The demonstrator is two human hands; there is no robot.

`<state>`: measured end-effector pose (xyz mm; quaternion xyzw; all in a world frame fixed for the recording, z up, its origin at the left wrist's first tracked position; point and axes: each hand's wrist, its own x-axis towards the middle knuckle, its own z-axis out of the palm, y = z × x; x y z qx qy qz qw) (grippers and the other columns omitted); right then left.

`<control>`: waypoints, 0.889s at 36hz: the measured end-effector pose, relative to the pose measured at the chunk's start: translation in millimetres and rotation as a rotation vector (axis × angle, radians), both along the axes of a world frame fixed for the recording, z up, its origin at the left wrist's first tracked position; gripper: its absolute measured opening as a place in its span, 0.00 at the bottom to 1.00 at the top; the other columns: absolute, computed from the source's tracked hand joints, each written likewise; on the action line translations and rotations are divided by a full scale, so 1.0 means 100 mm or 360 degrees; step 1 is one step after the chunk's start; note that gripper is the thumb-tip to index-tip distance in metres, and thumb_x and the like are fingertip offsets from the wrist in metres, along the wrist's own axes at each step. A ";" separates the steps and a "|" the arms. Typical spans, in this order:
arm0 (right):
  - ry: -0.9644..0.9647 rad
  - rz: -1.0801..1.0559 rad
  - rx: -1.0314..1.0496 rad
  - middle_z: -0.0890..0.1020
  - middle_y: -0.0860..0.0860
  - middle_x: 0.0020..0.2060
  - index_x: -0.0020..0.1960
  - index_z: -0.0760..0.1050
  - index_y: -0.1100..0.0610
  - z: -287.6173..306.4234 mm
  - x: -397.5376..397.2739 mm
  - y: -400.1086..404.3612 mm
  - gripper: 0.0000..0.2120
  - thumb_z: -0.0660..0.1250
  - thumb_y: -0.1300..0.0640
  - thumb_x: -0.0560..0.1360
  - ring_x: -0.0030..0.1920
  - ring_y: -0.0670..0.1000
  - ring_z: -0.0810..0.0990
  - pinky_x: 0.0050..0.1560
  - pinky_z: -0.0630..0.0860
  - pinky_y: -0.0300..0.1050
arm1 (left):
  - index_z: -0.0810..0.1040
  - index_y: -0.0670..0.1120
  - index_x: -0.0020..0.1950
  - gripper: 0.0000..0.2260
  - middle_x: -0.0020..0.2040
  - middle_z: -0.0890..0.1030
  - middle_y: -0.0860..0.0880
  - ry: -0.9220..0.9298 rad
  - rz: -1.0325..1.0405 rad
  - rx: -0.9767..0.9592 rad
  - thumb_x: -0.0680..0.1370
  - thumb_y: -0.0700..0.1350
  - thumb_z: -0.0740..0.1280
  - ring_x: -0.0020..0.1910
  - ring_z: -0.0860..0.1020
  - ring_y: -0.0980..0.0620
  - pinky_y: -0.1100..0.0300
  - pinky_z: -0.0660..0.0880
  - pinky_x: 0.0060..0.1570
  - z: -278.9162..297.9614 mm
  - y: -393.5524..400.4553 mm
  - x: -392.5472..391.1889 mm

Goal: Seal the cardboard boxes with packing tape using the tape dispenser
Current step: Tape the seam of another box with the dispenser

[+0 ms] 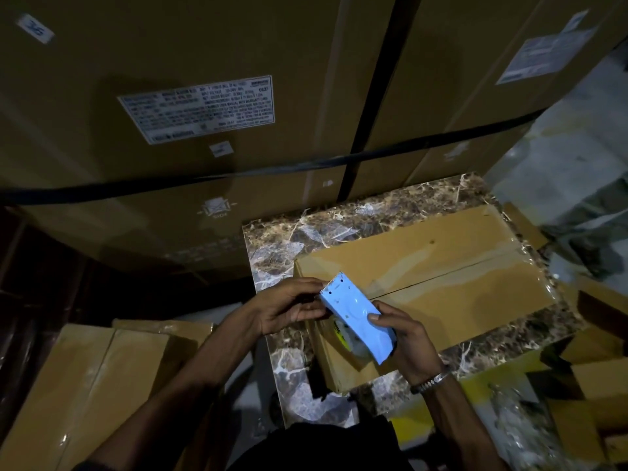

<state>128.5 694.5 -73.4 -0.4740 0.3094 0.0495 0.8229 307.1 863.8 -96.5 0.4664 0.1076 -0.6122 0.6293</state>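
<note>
Blue tape dispenser (356, 317) is gripped by both hands, left (289, 309) and right (404, 338). It hovers above the cardboard box (441, 287) on the marble surface (278, 246).

Dim room, light falls mostly on my work spot. In front of me a brown marble-patterned table top (339, 226) with pale veins. Behind it huge stacked cartons (170, 62) form a wall, black straps (238, 173) crossing them, white printed label (198, 108) stuck on. Grey floor (560, 158) shows at upper right. Flat cardboard sheets (85, 385) lie low to my left.
</note>
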 end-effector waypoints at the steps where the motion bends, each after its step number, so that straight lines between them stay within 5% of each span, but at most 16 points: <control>1: 0.0006 -0.0001 -0.0002 0.83 0.59 0.65 0.61 0.85 0.56 0.01 0.01 0.00 0.22 0.75 0.51 0.67 0.61 0.65 0.82 0.63 0.76 0.63 | 0.82 0.40 0.56 0.06 0.48 0.88 0.44 -0.0001 0.0022 0.0004 0.81 0.38 0.68 0.43 0.88 0.51 0.57 0.86 0.44 -0.03 0.00 0.01; 8: -0.0010 0.0092 0.0030 0.84 0.56 0.64 0.60 0.86 0.55 0.01 0.07 -0.01 0.28 0.83 0.47 0.62 0.63 0.65 0.81 0.66 0.74 0.65 | 0.82 0.36 0.58 0.30 0.52 0.85 0.38 0.0206 -0.0049 -0.0081 0.83 0.64 0.62 0.41 0.87 0.45 0.49 0.86 0.44 -0.16 0.08 0.14; 12: 0.0017 0.0100 0.0062 0.81 0.58 0.67 0.64 0.83 0.56 -0.05 0.06 -0.04 0.26 0.77 0.51 0.68 0.64 0.65 0.80 0.65 0.74 0.63 | 0.86 0.39 0.54 0.13 0.55 0.86 0.39 0.0052 -0.0100 -0.0055 0.77 0.48 0.73 0.46 0.88 0.47 0.55 0.86 0.46 -0.10 0.09 0.11; 16: 0.0031 0.0112 0.0064 0.81 0.59 0.66 0.65 0.83 0.59 -0.13 0.04 -0.07 0.21 0.72 0.56 0.73 0.63 0.65 0.81 0.58 0.79 0.58 | 0.89 0.40 0.49 0.10 0.49 0.88 0.39 -0.0119 -0.0112 0.0060 0.82 0.35 0.67 0.43 0.88 0.48 0.58 0.86 0.44 -0.17 0.07 0.08; 19: 0.0062 0.0185 -0.0035 0.82 0.63 0.62 0.64 0.78 0.68 -0.13 0.08 -0.05 0.29 0.76 0.51 0.70 0.57 0.65 0.82 0.56 0.74 0.61 | 0.86 0.40 0.52 0.08 0.44 0.88 0.42 -0.0293 -0.0154 0.0192 0.83 0.35 0.66 0.40 0.88 0.50 0.61 0.85 0.41 -0.21 0.06 0.11; 22: 0.0108 0.0250 -0.0200 0.82 0.61 0.51 0.54 0.74 0.72 -0.12 0.16 0.00 0.39 0.83 0.42 0.60 0.48 0.59 0.81 0.47 0.73 0.50 | 0.85 0.40 0.53 0.05 0.43 0.88 0.44 -0.0427 -0.0258 0.0288 0.83 0.37 0.68 0.41 0.88 0.53 0.63 0.83 0.41 -0.27 0.05 0.21; 26: 0.0115 0.0389 -0.0297 0.80 0.58 0.49 0.53 0.75 0.63 -0.07 0.28 0.11 0.25 0.77 0.44 0.69 0.49 0.55 0.81 0.45 0.73 0.45 | 0.86 0.37 0.56 0.07 0.47 0.88 0.42 -0.0466 -0.0327 0.0373 0.82 0.36 0.69 0.41 0.87 0.52 0.62 0.84 0.41 -0.30 0.04 0.47; 32: 0.0098 0.0465 -0.0473 0.70 0.54 0.42 0.46 0.68 0.67 -0.06 0.36 0.28 0.25 0.70 0.44 0.79 0.43 0.53 0.71 0.47 0.63 0.49 | 0.87 0.39 0.49 0.04 0.46 0.85 0.42 -0.0607 -0.0442 0.0506 0.80 0.38 0.72 0.38 0.83 0.53 0.64 0.80 0.37 -0.36 0.02 0.95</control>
